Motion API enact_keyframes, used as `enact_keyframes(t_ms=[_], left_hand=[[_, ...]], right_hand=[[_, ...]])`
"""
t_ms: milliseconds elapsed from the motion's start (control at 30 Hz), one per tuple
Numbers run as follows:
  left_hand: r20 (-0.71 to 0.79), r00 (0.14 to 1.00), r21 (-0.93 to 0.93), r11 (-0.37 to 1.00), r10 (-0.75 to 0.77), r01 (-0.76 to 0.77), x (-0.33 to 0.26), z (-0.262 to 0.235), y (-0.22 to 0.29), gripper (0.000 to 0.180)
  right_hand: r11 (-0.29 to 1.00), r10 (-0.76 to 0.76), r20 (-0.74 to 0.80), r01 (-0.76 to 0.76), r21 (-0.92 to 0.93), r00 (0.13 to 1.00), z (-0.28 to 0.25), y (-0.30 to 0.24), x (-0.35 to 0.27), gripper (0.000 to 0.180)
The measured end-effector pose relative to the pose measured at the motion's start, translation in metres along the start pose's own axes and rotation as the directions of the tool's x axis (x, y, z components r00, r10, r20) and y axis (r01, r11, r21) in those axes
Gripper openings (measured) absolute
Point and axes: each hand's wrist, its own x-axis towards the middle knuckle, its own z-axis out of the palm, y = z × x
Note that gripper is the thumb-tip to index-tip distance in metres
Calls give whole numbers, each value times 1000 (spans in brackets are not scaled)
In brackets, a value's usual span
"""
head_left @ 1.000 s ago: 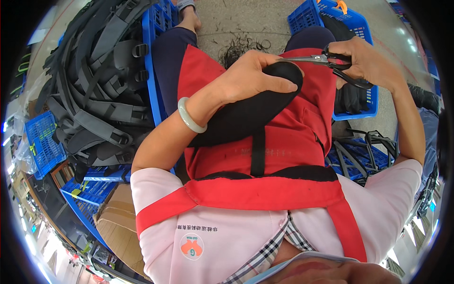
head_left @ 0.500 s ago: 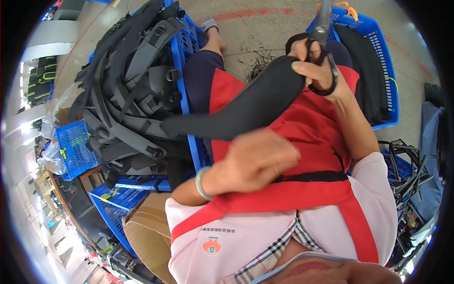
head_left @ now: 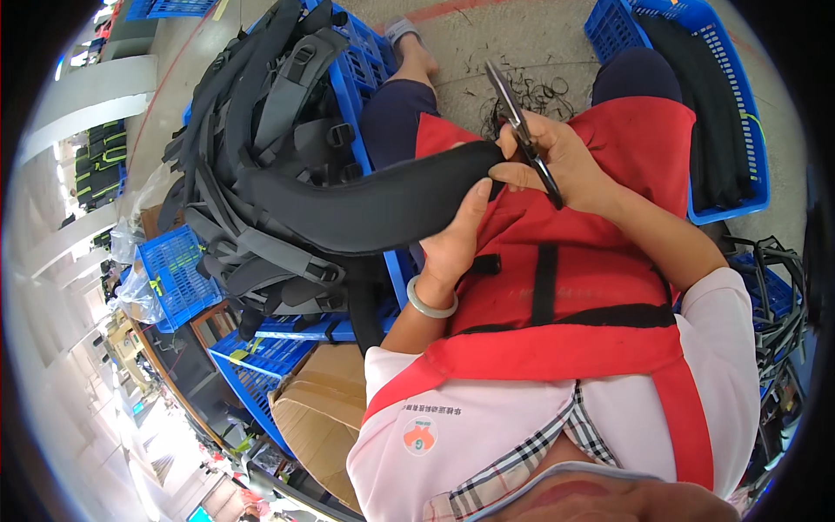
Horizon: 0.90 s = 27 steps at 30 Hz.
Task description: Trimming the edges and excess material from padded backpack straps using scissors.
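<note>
"Recording grips first: what does each hand have?"

"Left hand (head_left: 454,242) closed round the right end of a long, curved, black padded-fabric strap (head_left: 357,207), centre of frame. Right hand (head_left: 564,165) carries slim, dark-handled metal scissors (head_left: 521,130), thumb and finger at the strap's tip. Hands nearly together."

"Far end?"

"Left of centre, overlapping a heap of grey and black fabric straps (head_left: 297,97); contact: cannot tell."

"Good technique here?"

"Judgement: let the left palm bear the weight, so right thumb and finger can steady the tip lightly. Blades best pointed up-frame, clear of padding and left thumb. Avoid hard pulling; soft padding probably creases."
</note>
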Motion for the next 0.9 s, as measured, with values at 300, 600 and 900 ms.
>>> enact_keyframes(t_ms=[300, 600, 900], left_hand=[[40, 938, -665, 691, -345, 283, 24, -26, -24, 29], [85, 884, -796, 503, -459, 338, 15, -45, -67, 29], [147, 924, -755, 564, -352, 335, 15, -44, -55, 33]], right_hand=[[843, 77, -12, -72, -533, 997, -2, -10, -11, 42], [775, 379, 45, -291, -561, 924, -13, -2, -35, 61], [715, 408, 66, -274, -644, 910, -5, -9, -26, 64]])
